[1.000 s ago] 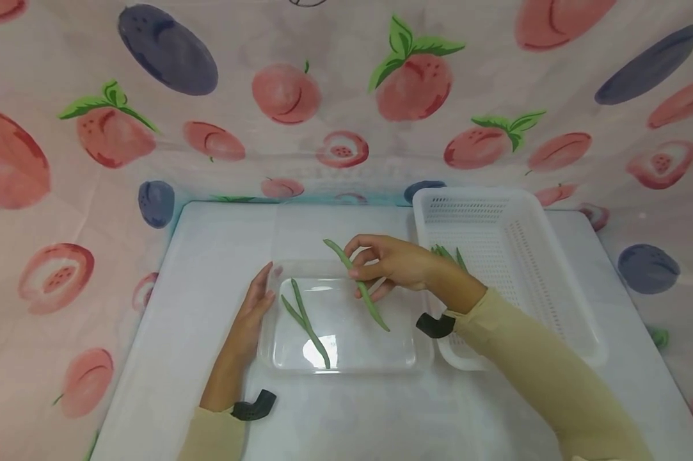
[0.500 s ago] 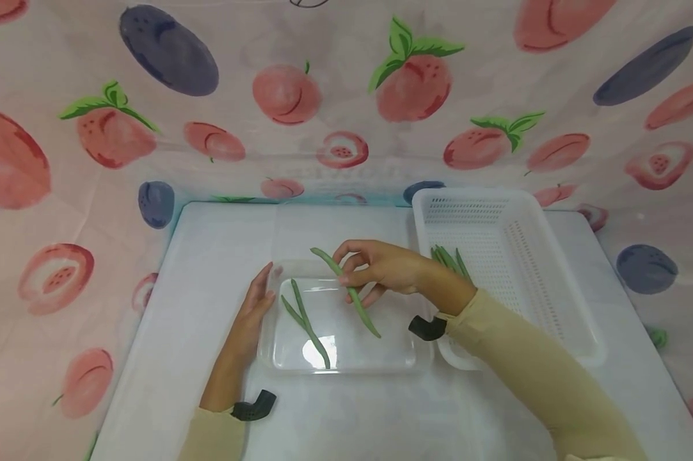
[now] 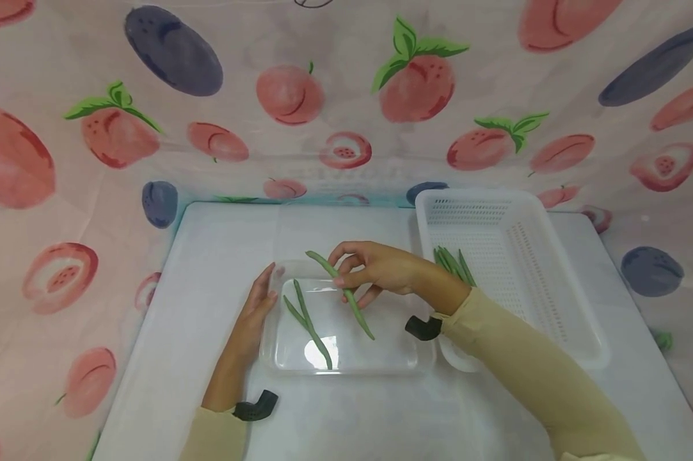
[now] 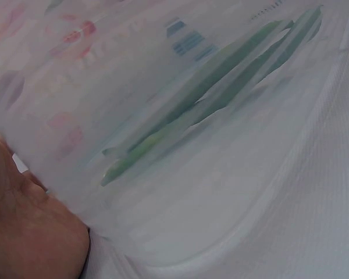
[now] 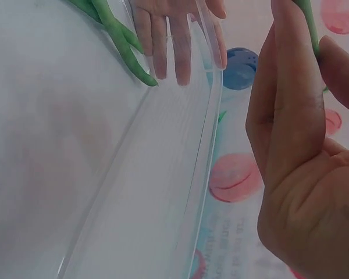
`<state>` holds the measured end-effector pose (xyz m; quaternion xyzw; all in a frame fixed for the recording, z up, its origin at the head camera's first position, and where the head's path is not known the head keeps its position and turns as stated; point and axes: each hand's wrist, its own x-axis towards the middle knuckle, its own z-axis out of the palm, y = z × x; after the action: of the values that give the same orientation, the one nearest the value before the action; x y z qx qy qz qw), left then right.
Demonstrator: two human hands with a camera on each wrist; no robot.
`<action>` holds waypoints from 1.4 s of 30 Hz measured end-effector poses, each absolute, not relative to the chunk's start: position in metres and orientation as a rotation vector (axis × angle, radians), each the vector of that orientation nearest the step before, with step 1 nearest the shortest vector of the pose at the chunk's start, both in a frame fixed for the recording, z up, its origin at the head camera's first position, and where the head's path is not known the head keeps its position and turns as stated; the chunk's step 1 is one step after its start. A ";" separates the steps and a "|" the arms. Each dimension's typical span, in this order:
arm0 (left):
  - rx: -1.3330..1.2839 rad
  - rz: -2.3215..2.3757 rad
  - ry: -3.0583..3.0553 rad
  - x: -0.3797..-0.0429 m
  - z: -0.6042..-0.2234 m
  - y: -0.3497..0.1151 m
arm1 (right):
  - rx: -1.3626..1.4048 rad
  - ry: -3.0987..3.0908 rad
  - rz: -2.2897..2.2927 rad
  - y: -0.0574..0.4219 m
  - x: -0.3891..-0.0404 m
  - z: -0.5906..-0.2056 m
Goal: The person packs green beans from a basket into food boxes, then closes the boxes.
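Observation:
In the head view my right hand pinches a long green bean between thumb and fingertips, over a clear plastic box. The bean slants down toward the near side. Two more green beans lie in the left part of the box, crossing in a Y shape. Against the box's left wall rests my left hand, its fingers straight. Those fingers show through the clear wall in the right wrist view. Through the box side, the left wrist view shows the lying beans blurred.
A white perforated basket stands to the right of the box, partly behind the right forearm. Several green beans lie at its left side. Both stand on a white tabletop, with a fruit-print cloth rising behind.
The right hand has moved a little left and toward the near side over the box, carrying the green bean. The left hand and the two lying beans stay in place.

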<state>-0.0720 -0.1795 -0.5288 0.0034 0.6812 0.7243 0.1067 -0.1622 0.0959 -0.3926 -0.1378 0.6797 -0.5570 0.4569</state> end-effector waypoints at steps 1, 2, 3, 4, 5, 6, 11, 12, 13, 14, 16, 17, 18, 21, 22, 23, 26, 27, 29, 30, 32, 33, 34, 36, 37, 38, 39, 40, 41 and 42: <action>0.011 2.133 2.006 -0.072 -0.529 -0.179 | -0.339 1.676 -1.370 0.095 -0.162 -0.393; 0.010 2.135 2.007 -0.072 -0.528 -0.179 | -0.341 1.676 -1.368 0.095 -0.162 -0.393; 0.013 2.137 2.009 -0.072 -0.528 -0.180 | -0.344 1.677 -1.365 0.095 -0.162 -0.393; 0.016 2.138 2.011 -0.072 -0.528 -0.180 | -0.346 1.678 -1.363 0.094 -0.162 -0.393; 0.019 2.138 2.011 -0.072 -0.528 -0.180 | -0.347 1.679 -1.360 0.094 -0.162 -0.394; 0.019 2.137 2.010 -0.071 -0.528 -0.180 | -0.347 1.681 -1.357 0.094 -0.163 -0.394; 0.023 2.135 2.011 -0.071 -0.529 -0.180 | -0.342 1.700 -1.343 0.093 -0.163 -0.395; 0.025 2.137 2.013 -0.071 -0.529 -0.181 | -0.340 1.702 -1.341 0.092 -0.163 -0.395; 0.027 2.139 2.011 -0.071 -0.530 -0.181 | -0.338 1.704 -1.338 0.092 -0.163 -0.395; 0.027 2.141 2.011 -0.071 -0.530 -0.181 | -0.336 1.704 -1.336 0.091 -0.163 -0.396; 0.031 2.146 2.008 -0.071 -0.530 -0.181 | -0.332 1.707 -1.327 0.091 -0.162 -0.397; 0.032 2.147 2.006 -0.071 -0.529 -0.181 | -0.331 1.708 -1.323 0.091 -0.162 -0.397; 0.031 2.146 2.009 -0.071 -0.529 -0.181 | -0.330 1.710 -1.319 0.091 -0.162 -0.397; 0.030 2.152 1.999 -0.070 -0.529 -0.181 | -0.329 1.712 -1.308 0.091 -0.162 -0.398; 0.034 2.155 2.000 -0.071 -0.529 -0.180 | -0.328 1.710 -1.307 0.091 -0.162 -0.398; 0.033 2.154 1.997 -0.071 -0.529 -0.180 | -0.326 1.708 -1.310 0.092 -0.162 -0.399; 0.040 2.162 1.984 -0.071 -0.529 -0.179 | -0.323 1.703 -1.317 0.093 -0.162 -0.399; 0.042 2.164 1.980 -0.071 -0.529 -0.179 | -0.324 1.700 -1.319 0.093 -0.162 -0.399; 0.040 2.163 1.977 -0.071 -0.528 -0.179 | -0.325 1.695 -1.326 0.093 -0.162 -0.399; 0.041 2.158 1.985 -0.071 -0.528 -0.179 | -0.326 1.692 -1.327 0.092 -0.162 -0.399; 0.032 2.140 2.002 -0.071 -0.528 -0.179 | -0.328 1.686 -1.330 0.092 -0.161 -0.399; 0.026 2.128 2.013 -0.071 -0.527 -0.179 | -0.330 1.683 -1.331 0.093 -0.161 -0.399; 0.022 2.120 2.021 -0.071 -0.527 -0.179 | -0.330 1.683 -1.335 0.094 -0.161 -0.399; 0.012 2.106 2.032 -0.070 -0.528 -0.179 | -0.334 1.684 -1.345 0.096 -0.162 -0.399; 0.005 2.105 2.030 -0.070 -0.528 -0.179 | -0.335 1.685 -1.354 0.098 -0.162 -0.399; 0.002 2.105 2.029 -0.071 -0.528 -0.179 | -0.336 1.688 -1.363 0.100 -0.162 -0.398; 0.002 2.105 2.029 -0.071 -0.528 -0.179 | -0.333 1.691 -1.374 0.102 -0.163 -0.397; -0.001 2.105 2.029 -0.071 -0.528 -0.179 | -0.329 1.694 -1.385 0.105 -0.163 -0.396; -0.005 2.102 2.034 -0.071 -0.528 -0.180 | -0.324 1.694 -1.396 0.108 -0.164 -0.394; -0.008 2.102 2.036 -0.071 -0.528 -0.180 | -0.315 1.694 -1.408 0.111 -0.164 -0.392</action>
<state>-0.0707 -0.1800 -0.5278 -0.0028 0.6918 0.7141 0.1073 -0.1642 0.1109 -0.3925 -0.1270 0.6828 -0.5676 0.4421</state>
